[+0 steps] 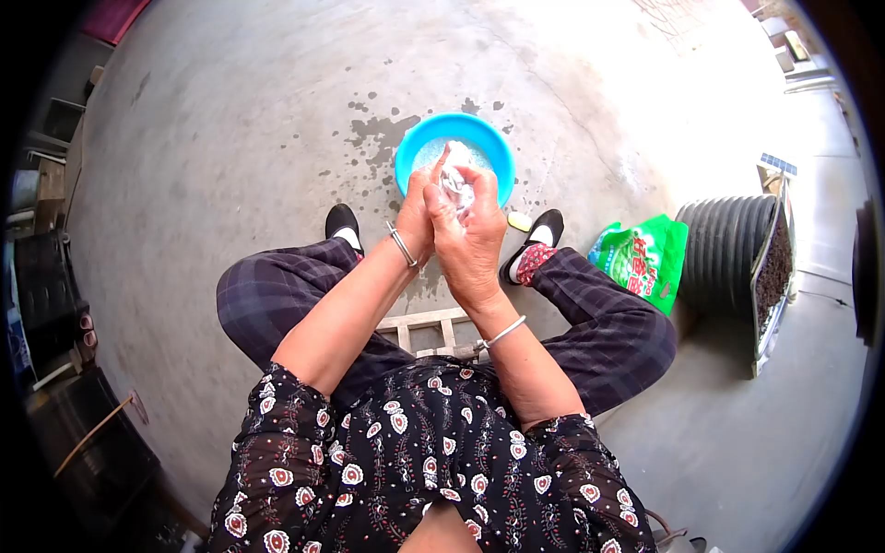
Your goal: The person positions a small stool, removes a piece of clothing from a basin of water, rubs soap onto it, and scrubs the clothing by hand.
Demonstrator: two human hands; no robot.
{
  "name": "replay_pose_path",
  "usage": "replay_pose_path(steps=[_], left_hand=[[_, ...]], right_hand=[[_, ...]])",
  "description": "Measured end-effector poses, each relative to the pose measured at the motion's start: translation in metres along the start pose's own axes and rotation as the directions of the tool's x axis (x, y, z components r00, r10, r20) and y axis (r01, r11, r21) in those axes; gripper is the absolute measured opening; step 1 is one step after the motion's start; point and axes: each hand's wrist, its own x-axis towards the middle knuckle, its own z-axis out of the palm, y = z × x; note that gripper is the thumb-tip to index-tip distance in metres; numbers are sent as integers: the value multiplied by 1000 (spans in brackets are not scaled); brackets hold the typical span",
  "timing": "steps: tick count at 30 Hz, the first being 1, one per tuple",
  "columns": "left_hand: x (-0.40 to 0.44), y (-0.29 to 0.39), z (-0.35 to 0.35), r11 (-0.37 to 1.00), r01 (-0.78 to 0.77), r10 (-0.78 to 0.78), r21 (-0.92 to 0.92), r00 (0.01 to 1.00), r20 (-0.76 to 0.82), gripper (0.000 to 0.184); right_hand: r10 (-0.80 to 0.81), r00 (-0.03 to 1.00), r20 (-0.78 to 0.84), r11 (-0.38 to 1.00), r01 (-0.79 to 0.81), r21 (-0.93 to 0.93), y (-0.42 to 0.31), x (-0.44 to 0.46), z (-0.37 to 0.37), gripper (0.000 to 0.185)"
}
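A bright blue basin (403, 175) stands on the floor between my feet, with cloudy, sudsy water in it. Above its near side I grip a bunched white wet cloth (454, 186) with both hands. My left hand (419, 205) is closed on its left side, fingers partly hidden. My right hand (470, 230) wraps round it from the right, the thumb pressed in close to my left hand. Part of the cloth shows between the fingers; its full shape is hidden. Beside the basin, near my right shoe, lies a pale yellow bar, likely soap (520, 221).
To the right is a green printed bag (645, 258), next to a ribbed dark planter (728, 253) filled with soil. Wet patches (378, 134) mark the concrete floor (240, 120). A slatted wooden stool (424, 323) shows beneath me. Dark furniture (55, 286) lines the left edge.
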Motion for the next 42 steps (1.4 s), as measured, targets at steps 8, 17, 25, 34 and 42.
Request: replay_pose_path(steps=[8,17,25,34,42], left_hand=[[-2,11,2,999,-34,34,-18,999,8,31],[-5,8,13,990,-65,81,124,989,-122,36],[-5,2,18,980,-53,77,190,990,-119,28],[0,-5,15,988,-60,77,141,990,-120,29],[-1,-3,5,995,4,4,102,997,-79,29]], right_hand=[[-118,986,-117,985,102,-139,2,4,19,24],[-7,997,-75,979,-9,-204,21,20,13,23],[-7,994,-112,961,-24,-275,41,42,7,22],[68,996,-64,958,-83,-276,34,36,3,22],[163,986,-24,978,-165,-131,62,48,1,25]])
